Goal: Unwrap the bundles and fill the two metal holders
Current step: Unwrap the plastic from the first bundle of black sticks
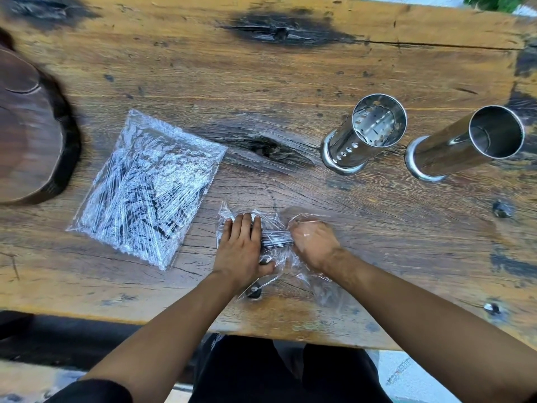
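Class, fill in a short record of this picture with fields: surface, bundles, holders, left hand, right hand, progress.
surface: wooden table
bundles: large wrapped bundle lying left; small bundle under the hands
holders: perforated holder and plain holder, upright, both look empty
left hand: fingers straight, pressing the small bundle
right hand: curled, gripping the plastic wrap
progress: unwrapping begun, nothing loaded

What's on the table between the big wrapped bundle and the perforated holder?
Head view: between the large wrapped bundle and the perforated holder lies only bare wood with a dark knot.
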Motion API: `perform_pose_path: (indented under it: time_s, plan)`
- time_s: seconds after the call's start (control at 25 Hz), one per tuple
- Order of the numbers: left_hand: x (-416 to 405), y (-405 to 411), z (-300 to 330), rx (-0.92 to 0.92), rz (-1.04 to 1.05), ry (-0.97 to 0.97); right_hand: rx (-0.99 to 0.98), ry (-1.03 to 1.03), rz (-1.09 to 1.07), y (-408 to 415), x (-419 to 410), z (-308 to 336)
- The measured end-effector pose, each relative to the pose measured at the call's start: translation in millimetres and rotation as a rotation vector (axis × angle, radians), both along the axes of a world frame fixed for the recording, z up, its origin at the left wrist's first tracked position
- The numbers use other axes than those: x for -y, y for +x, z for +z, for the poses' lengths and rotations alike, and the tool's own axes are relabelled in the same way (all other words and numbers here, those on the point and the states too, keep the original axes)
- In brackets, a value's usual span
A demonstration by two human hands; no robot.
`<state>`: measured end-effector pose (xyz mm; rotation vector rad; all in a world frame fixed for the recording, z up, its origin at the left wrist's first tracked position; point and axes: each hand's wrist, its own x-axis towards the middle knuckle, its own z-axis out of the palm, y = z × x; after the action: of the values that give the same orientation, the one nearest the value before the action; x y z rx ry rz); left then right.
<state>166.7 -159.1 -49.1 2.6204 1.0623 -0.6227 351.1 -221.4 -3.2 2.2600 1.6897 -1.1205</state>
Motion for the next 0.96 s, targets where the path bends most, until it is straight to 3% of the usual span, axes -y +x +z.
perform_pose_path:
  time_s: [0.4,0.76,0.96]
  plan:
    - [-2,-1,1,0.031,-0.052,-0.016,0.015,-0.044,0.305,21,-2,-7]
    - [-18,-24,7,-0.029,0.017,-0.026,-0.057,-0.068,0.191,43,27,-10]
    - [-21,-30,11,-0.058,-0.014,-0.010,0.011,-0.075,0.138,59,39,-12]
